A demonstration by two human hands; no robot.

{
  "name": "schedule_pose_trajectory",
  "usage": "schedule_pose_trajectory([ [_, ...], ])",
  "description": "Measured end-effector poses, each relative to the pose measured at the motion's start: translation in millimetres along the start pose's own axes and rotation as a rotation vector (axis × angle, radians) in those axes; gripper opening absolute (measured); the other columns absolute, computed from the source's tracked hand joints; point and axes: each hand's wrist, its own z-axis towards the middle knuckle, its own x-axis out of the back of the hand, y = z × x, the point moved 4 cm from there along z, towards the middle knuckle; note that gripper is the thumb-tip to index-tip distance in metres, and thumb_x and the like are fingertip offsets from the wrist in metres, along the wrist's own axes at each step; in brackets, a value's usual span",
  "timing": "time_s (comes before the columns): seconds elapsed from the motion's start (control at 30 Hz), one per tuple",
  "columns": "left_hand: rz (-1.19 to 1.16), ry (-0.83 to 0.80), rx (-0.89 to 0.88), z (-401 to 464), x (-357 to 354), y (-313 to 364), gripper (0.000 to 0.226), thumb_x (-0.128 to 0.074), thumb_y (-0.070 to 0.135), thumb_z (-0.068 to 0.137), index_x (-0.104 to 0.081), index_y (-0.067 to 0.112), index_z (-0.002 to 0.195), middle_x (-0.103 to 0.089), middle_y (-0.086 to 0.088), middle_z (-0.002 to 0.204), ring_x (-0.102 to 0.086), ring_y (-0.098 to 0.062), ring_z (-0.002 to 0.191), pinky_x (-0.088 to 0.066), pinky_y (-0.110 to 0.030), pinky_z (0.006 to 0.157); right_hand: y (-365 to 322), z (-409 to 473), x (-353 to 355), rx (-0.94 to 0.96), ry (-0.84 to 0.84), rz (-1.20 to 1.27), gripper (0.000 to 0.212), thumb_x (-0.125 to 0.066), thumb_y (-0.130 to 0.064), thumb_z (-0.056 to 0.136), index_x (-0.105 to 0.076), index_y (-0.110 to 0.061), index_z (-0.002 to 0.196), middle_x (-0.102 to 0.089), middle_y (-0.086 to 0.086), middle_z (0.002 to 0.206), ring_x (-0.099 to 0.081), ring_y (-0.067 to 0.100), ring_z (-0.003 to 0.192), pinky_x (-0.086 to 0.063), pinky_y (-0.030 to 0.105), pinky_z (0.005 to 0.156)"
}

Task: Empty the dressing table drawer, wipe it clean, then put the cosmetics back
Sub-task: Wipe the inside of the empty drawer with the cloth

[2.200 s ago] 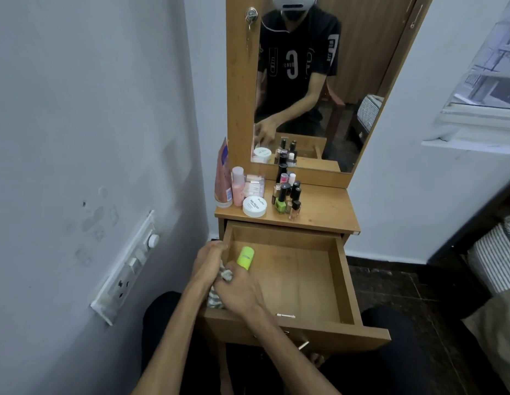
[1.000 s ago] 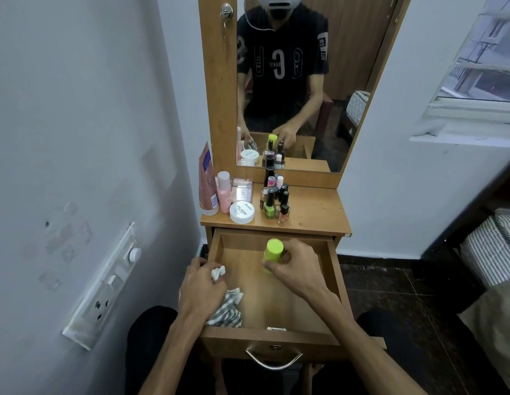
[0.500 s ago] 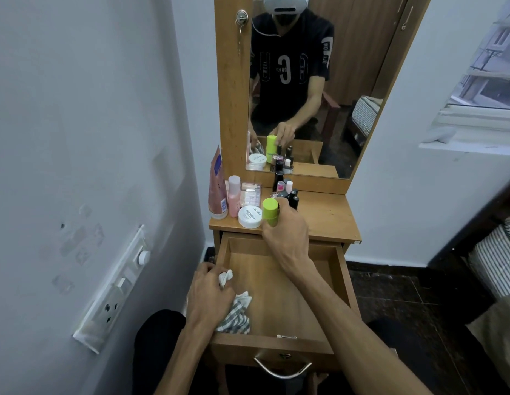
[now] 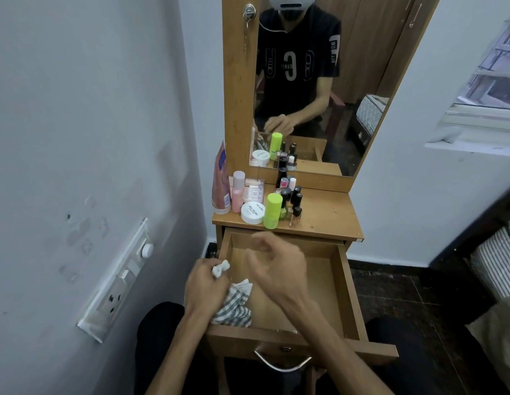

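Observation:
The wooden drawer point(image 4: 343, 283) is pulled out, its bottom bare apart from a striped cloth point(image 4: 233, 305). My left hand point(image 4: 205, 286) grips that cloth at the drawer's left side. My right hand point(image 4: 279, 270) hovers blurred over the drawer's middle, fingers loosely curled, holding nothing. A lime-green bottle point(image 4: 272, 211) stands upright at the front of the dressing table top point(image 4: 327, 212), next to a round white jar point(image 4: 252, 212), several nail polish bottles point(image 4: 295, 201), a pink bottle point(image 4: 238, 191) and a pink tube point(image 4: 220, 183).
A mirror point(image 4: 319, 81) rises behind the tabletop. A wall with a switch panel point(image 4: 120, 280) runs close on the left. Striped fabric point(image 4: 495, 258) lies at the right edge, over a dark floor. The drawer's metal handle point(image 4: 282, 363) faces me.
My right hand carried the lime-green bottle from the drawer up to the tabletop, set it down upright, let go and drew back over the drawer. My left hand kept gripping the cloth.

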Motion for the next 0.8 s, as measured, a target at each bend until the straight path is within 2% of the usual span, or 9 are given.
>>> schedule_pose_trajectory([
  [0.07,-0.129,-0.049,0.078,2,6,-6,0.016,-0.067,0.019,0.091,-0.073,0.024,0.078,-0.074,0.003,0.082,-0.068,-0.015,0.077,-0.051,-0.032,0.067,-8,-21,-22,-0.032,-0.306,0.057,0.045,-0.061,-0.054,0.09,-0.06,-0.038,0.132,-0.074,-0.017,0.112,-0.068,0.005,0.097,-0.057,0.031,0.089],
  [0.13,-0.248,-0.106,0.168,4,13,-16,0.017,-0.062,0.018,0.091,-0.078,0.022,0.085,-0.078,-0.002,0.081,-0.073,-0.02,0.078,-0.056,-0.033,0.067,-13,-37,-44,-0.094,-0.563,0.157,0.05,-0.057,-0.051,0.096,-0.052,-0.041,0.145,-0.072,-0.014,0.107,-0.066,0.009,0.098,-0.053,0.033,0.089],
  [0.23,-0.428,-0.116,0.339,7,25,-32,0.026,-0.059,0.001,0.087,-0.079,0.017,0.092,-0.08,-0.008,0.088,-0.077,-0.02,0.077,-0.057,-0.027,0.062,-22,-51,-66,-0.054,-0.742,0.127,0.057,-0.06,-0.043,0.094,-0.047,-0.036,0.148,-0.066,0.003,0.129,-0.06,0.025,0.116,-0.051,0.041,0.097],
  [0.33,-0.459,-0.114,0.367,8,35,-36,0.035,-0.054,0.0,0.077,-0.081,0.02,0.087,-0.081,-0.006,0.086,-0.077,-0.02,0.076,-0.055,-0.024,0.057,-31,-47,-62,-0.042,-0.581,0.091,0.047,-0.063,-0.031,0.088,-0.063,-0.032,0.135,-0.07,0.008,0.122,-0.062,0.026,0.113,-0.052,0.041,0.097],
  [0.43,-0.515,-0.042,0.32,10,46,-29,0.036,-0.048,0.003,0.08,-0.081,0.019,0.084,-0.08,-0.007,0.082,-0.077,-0.021,0.07,-0.055,-0.023,0.05,-48,-40,-47,0.029,-0.411,0.131,0.039,-0.063,-0.035,0.082,-0.069,-0.033,0.12,-0.069,0.0,0.107,-0.064,0.018,0.094,-0.055,0.036,0.085],
  [0.5,-0.574,-0.002,0.298,13,53,-26,0.035,-0.045,0.001,0.084,-0.078,0.013,0.089,-0.08,-0.011,0.087,-0.075,-0.023,0.074,-0.056,-0.024,0.056,-64,-47,-44,0.139,-0.439,0.094,0.04,-0.061,-0.043,0.081,-0.065,-0.037,0.12,-0.064,-0.002,0.102,-0.064,0.019,0.085,-0.056,0.035,0.076],
  [0.6,-0.577,-0.012,0.282,12,54,-22,0.033,-0.045,0.0,0.084,-0.074,0.012,0.093,-0.078,-0.014,0.096,-0.071,-0.027,0.081,-0.055,-0.031,0.069,-74,-75,-46,0.296,-0.525,-0.049,0.039,-0.063,-0.043,0.084,-0.06,-0.035,0.122,-0.056,0.004,0.11,-0.062,0.029,0.095,-0.052,0.036,0.074],
  [0.7,-0.45,-0.022,0.163,-2,42,-10,0.031,-0.05,-0.002,0.091,-0.075,0.018,0.088,-0.079,-0.007,0.088,-0.069,-0.029,0.083,-0.054,-0.034,0.072,-61,-94,-38,0.269,-0.528,-0.127,0.039,-0.065,-0.035,0.084,-0.06,-0.022,0.121,-0.053,0.008,0.112,-0.054,0.029,0.107,-0.048,0.038,0.075],
  [0.8,-0.301,-0.096,-0.052,-29,17,16,0.035,-0.057,-0.001,0.09,-0.076,0.028,0.088,-0.079,0.004,0.086,-0.073,-0.019,0.082,-0.057,-0.032,0.078,-39,-99,-14,0.246,-0.485,-0.195,0.035,-0.065,-0.035,0.08,-0.058,-0.018,0.111,-0.054,0.007,0.115,-0.054,0.03,0.108,-0.045,0.036,0.071],
])
